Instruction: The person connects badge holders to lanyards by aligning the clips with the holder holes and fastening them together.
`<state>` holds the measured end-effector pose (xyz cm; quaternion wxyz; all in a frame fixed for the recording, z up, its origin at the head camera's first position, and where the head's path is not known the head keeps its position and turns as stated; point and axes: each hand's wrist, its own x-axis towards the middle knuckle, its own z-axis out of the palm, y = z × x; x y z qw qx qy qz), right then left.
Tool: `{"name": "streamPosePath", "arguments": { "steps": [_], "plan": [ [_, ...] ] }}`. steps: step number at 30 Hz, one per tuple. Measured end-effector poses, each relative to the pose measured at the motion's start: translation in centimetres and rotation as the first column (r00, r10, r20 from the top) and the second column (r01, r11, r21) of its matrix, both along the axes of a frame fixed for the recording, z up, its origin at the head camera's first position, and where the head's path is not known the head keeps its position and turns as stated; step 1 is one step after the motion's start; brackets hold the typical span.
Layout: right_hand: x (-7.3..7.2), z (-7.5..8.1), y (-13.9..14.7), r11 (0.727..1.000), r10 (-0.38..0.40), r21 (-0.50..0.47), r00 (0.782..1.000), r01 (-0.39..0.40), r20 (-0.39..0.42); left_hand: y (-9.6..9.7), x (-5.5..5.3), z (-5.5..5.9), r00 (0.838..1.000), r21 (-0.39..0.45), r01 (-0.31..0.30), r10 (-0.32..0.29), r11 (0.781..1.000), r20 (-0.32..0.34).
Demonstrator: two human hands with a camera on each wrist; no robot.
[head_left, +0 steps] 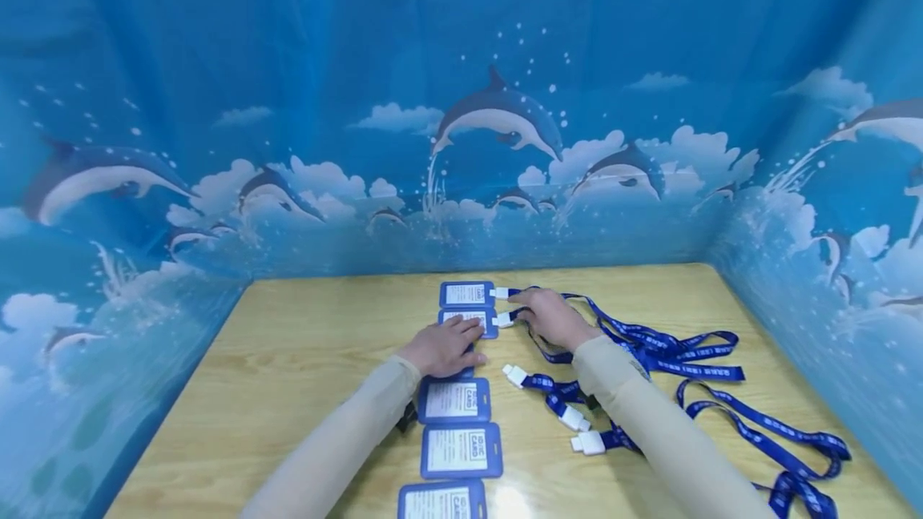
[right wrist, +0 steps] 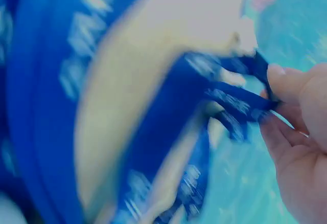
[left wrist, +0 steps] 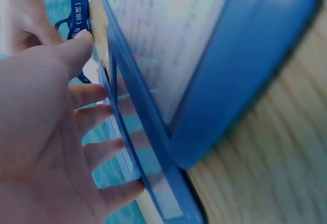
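My left hand (head_left: 443, 347) lies with its fingers straight on the second blue card holder (head_left: 489, 333) from the back. Its palm covers most of a third card holder (head_left: 461, 373). In the left wrist view the fingers (left wrist: 97, 155) touch a holder's clear face. Between thumb and fingertips, my right hand (head_left: 551, 317) pinches a blue lanyard (right wrist: 232, 98) close to its white clip (head_left: 504, 319). That clip sits at the second holder's right edge. Behind it, another white clip (head_left: 501, 293) meets the farthest card holder (head_left: 467, 294).
Nearer me, more card holders (head_left: 461, 451) continue the column on the wooden table (head_left: 303, 359). Loose lanyards with white clips (head_left: 587, 443) lie under and beside my right forearm. More lanyards (head_left: 786, 431) spread along the right side. A dolphin-print curtain (head_left: 346, 142) surrounds the table.
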<state>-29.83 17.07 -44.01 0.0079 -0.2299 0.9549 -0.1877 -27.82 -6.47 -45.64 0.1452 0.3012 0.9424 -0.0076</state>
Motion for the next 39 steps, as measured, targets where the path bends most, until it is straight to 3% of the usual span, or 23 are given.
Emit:
{"name": "streamPosePath", "arguments": {
  "steps": [6, 12, 19, 23, 26, 32, 36, 39],
  "plan": [
    [1.1, 3.7, 2.9, 0.992, -0.081, -0.104, 0.992, 0.071, -0.096, -0.4, -0.3, 0.2, 1.0, 0.082, -0.01, 0.011, 0.997, -0.007],
    [3.1, 4.9, 3.9, 0.989, -0.092, -0.129, 0.991, 0.079, -0.1, -0.7, 0.0, 0.1, 0.998, 0.155, 0.001, 0.009, 0.988, -0.069],
    [5.0, 3.6, 2.5, 0.99, -0.035, -0.134, 0.999, 0.03, -0.035, -1.2, 0.9, 1.6, 0.993, 0.202, 0.002, 0.023, 0.979, -0.118],
    [6.0, 2.0, 1.2, 0.998, -0.01, -0.067, 0.999, 0.012, 0.033, -1.3, 1.5, 2.3, 0.992, 0.216, -0.001, 0.028, 0.976, -0.123],
    [6.5, 0.8, 0.2, 0.999, -0.034, -0.013, 0.993, 0.035, 0.112, -1.5, 1.8, 2.6, 0.992, 0.217, -0.003, 0.031, 0.976, -0.125],
    [7.0, -1.1, -1.0, 0.995, -0.097, -0.001, 0.967, 0.101, 0.236, -1.9, 2.6, 2.4, 0.996, 0.204, -0.029, 0.046, 0.979, -0.081],
    [7.3, -1.4, -0.9, 0.991, -0.126, -0.016, 0.963, 0.134, 0.237, -2.2, 3.3, 1.8, 0.998, 0.185, -0.035, 0.044, 0.982, -0.043],
    [7.3, -0.9, -0.6, 0.987, -0.146, -0.033, 0.967, 0.156, 0.208, -2.6, 3.7, 1.6, 0.998, 0.15, -0.021, 0.029, 0.988, -0.054]
  ]
}}
